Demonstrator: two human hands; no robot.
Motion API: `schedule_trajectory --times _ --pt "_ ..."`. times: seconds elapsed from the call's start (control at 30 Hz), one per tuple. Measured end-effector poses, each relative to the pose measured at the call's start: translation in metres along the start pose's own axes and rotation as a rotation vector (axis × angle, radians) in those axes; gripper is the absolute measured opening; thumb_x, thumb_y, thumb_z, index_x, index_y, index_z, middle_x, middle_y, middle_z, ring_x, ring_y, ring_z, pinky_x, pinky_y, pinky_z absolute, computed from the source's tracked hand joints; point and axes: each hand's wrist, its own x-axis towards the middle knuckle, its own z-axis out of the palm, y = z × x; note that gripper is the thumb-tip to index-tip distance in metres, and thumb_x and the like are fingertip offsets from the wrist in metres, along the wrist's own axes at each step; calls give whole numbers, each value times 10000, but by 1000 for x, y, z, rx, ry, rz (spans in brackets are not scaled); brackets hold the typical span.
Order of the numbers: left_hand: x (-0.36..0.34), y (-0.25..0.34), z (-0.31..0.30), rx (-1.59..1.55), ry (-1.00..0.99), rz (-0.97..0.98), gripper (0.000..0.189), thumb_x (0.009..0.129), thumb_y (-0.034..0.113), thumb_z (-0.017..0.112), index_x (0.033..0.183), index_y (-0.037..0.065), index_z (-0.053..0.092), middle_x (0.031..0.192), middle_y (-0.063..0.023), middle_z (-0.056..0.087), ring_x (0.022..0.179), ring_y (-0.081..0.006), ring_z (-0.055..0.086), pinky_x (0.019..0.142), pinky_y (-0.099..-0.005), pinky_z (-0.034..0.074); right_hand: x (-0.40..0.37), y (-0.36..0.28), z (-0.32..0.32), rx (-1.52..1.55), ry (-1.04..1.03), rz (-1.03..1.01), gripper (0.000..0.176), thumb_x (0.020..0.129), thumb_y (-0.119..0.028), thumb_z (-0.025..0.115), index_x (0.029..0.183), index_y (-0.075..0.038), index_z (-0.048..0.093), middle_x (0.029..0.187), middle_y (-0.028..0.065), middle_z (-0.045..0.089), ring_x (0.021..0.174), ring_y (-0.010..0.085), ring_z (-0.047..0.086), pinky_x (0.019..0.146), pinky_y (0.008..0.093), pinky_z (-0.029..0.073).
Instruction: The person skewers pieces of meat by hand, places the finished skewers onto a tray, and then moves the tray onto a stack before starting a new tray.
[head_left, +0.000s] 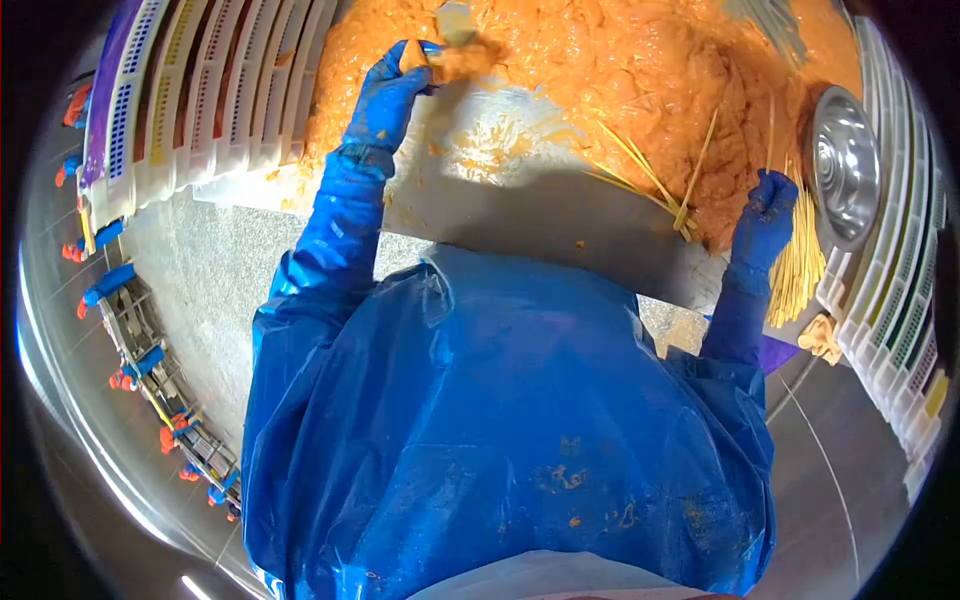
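Table bears meat beside bowl.

I see both gloves, left glove and right glove, in blue, like the apron with its brown-orange smears; orange food, pale yellow sticks, silver bowl.

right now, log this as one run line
left hand: holding orange piece | right hand: holding thin stick | stick bundle: beside right hand | metal bowl: beside trays
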Motion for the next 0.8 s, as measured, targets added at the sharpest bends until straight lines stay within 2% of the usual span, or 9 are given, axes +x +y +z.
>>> schedule_trajectory --times 0.17,0.23,0.33,0.37,0.43,0.5,0.57,0.63,0.8 --pt "-37 45 24 172 -334 -48 413 896 2 540 1307 19 567 1225 -49 639 1124 -143 574 994 -294 445 -3 -22 10 79 98 -157 131 1000 -131 534 1051 -42 615 952 52 685 759 73 551 703 237 460" --pt "-26 -4 -21 443 -208 190 402 912 5 517 1309 19 576 1257 -43 635 1150 -159 574 1028 -296 427 -14 -36 14 224 -51 -94 131 993 -129 530 1059 -36 594 1008 73 711 829 149 635 771 315 513" --pt "-38 -30 -35 240 148 168 360 867 16 593 1222 52 638 1175 -48 656 1105 -156 580 996 -312 446 -45 -85 34 534 -237 -37 174 998 -133 524 1132 -62 610 1041 -7 691 785 67 551 705 246 483" --pt "-46 -24 -14 318 199 166 354 859 41 630 1213 59 642 1153 -51 660 1110 -165 580 985 -321 452 -56 -111 41 470 -317 -80 190 979 -145 550 1143 -73 613 1022 12 686 785 88 575 696 264 489" --pt "-42 -39 9 596 34 527 333 837 69 652 1168 97 665 1141 -120 662 1119 -281 595 970 -369 460 -77 -144 73 475 -396 -198 248 925 -193 620 1153 -94 618 986 61 669 800 147 625 691 312 509" --pt "-45 -43 8 972 79 605 326 838 10 648 1158 68 664 1177 -121 644 1099 -251 603 984 -355 464 -87 -177 112 472 -409 -263 336 865 -267 693 1152 -109 620 976 117 657 840 244 661 702 379 528" --pt "-34 -62 -12 744 107 480 345 799 -15 642 1134 64 671 1180 -146 642 1141 -296 584 1019 -376 439 -91 -208 132 394 -413 -255 380 840 -305 720 1152 -113 620 983 145 656 865 301 670 710 415 534" --pt "-30 -57 -14 675 78 468 321 807 43 660 1126 70 674 1167 -149 645 1130 -315 582 1010 -397 440 -92 -212 155 101 -411 -473 432 811 -350 746 1153 -119 618 1008 143 659 873 358 663 711 444 531" --pt "-23 -46 6 995 68 542 296 831 186 672 1126 170 689 1075 -135 648 1012 -326 602 902 -415 485 -75 -192 174 444 -566 -302 307 881 -318 680 1085 -88 690 823 169 689 763 374 667 670 440 533"
